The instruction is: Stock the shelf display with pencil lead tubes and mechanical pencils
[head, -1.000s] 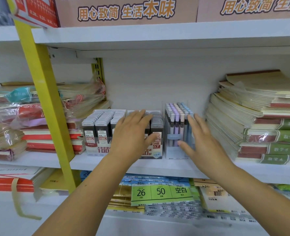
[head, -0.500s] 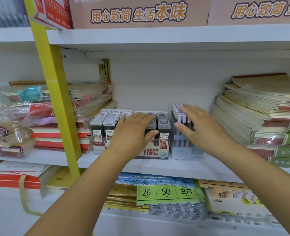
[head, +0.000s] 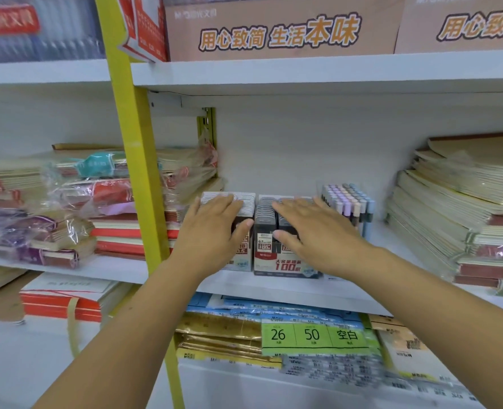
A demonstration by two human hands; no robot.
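On your shelf [head: 274,286], the left lead tube box [head: 248,202] and right lead tube box [head: 266,249] stand touching, with the mechanical pencils [head: 350,199] just right. Your left hand [head: 215,234] and right hand [head: 318,234] each lie flat, fingers straight, on one box.

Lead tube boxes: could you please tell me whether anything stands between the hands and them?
Nothing visible does. The left hand lies on the left lead tube box and the right hand on the right lead tube box; the mechanical pencils stand beside it, further right.

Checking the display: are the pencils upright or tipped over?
Upright: the pencils stand in close rows, caps pointing up.
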